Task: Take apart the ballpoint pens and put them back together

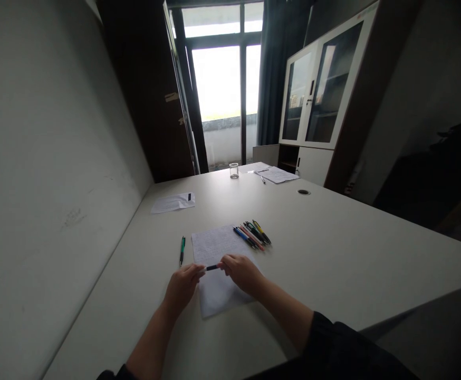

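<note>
Both my hands hold one dark pen (212, 267) level above a written sheet of paper (215, 248) on the white table (333, 248). My left hand (183, 285) pinches its left end and my right hand (240, 270) pinches its right end, fingers closed. A green pen (182, 249) lies on the table left of the sheet. A row of several coloured pens (252, 234) lies at the sheet's upper right corner.
A folded white paper (173, 202) lies further back on the left. A small glass (234, 170), more sheets (278, 174) and a pen lie at the far end. A round cable hole (304, 192) is in the tabletop. A wall runs along the left; a glass-door cabinet (317, 95) stands at the back right.
</note>
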{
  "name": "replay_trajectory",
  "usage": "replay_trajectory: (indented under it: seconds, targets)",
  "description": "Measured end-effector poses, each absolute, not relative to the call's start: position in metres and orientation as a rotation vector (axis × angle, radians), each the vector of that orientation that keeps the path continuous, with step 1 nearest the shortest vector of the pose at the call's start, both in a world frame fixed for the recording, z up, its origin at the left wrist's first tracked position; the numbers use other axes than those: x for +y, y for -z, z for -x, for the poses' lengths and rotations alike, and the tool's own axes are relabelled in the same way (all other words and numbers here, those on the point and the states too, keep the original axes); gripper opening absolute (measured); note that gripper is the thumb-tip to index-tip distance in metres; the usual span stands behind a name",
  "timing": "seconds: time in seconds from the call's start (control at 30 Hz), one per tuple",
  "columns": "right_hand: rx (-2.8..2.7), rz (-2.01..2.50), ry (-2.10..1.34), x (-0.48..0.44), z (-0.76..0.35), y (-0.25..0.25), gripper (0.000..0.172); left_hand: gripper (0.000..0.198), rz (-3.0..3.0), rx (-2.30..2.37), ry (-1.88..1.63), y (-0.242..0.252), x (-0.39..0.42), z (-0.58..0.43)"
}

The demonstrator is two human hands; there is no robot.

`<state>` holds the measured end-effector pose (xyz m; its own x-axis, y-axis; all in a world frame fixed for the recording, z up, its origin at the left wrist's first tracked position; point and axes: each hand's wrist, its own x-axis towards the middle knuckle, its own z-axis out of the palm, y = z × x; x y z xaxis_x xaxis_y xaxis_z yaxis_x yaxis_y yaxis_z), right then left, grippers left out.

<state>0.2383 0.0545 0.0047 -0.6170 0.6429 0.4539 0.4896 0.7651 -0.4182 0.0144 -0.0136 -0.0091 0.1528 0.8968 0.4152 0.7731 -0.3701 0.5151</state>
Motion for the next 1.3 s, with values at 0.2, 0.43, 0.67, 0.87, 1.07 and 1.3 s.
replay_trajectory:
  seconds: [0.2, 0.43, 0.67, 0.87, 1.07, 1.3]
  targets:
    - [-2.235, 0.818, -0.493, 0.0539, -0.2392, -0.008, 0.016, 0.014, -2.223, 1.664, -1.049, 0.0078, -0.0121, -0.0148]
    - [-2.304, 0.837, -0.429, 0.0541, -0.2396, -0.008, 0.005, 0.016, -2.236, 1.639, -1.048, 0.0058, -0.0131, -0.0146]
    - [-2.436, 0.93, -0.301, 0.0526, -0.2399, -0.0059, 0.026, 0.018, -2.266, 1.621, -1.018, 0.0045, -0.0133, -0.0156]
    - [-2.33, 0.858, -0.388, 0.0524, -0.2399, -0.0103, 0.014, 0.016, -2.256, 1.625, -1.046, 0.0053, -0.0118, -0.0151]
    - [-2.379, 0.892, -0.335, 0.0533, -0.24, -0.0079, 0.012, 0.017, -2.32, 1.649, -0.999, 0.0066, -0.0125, -0.0139]
    - [-2.401, 0.867, -0.379, 0.0522, -0.241, -0.0091, 0.019, 0.02, -2.528, 1.656, -0.959, 0.0013, -0.0148, -0.0144]
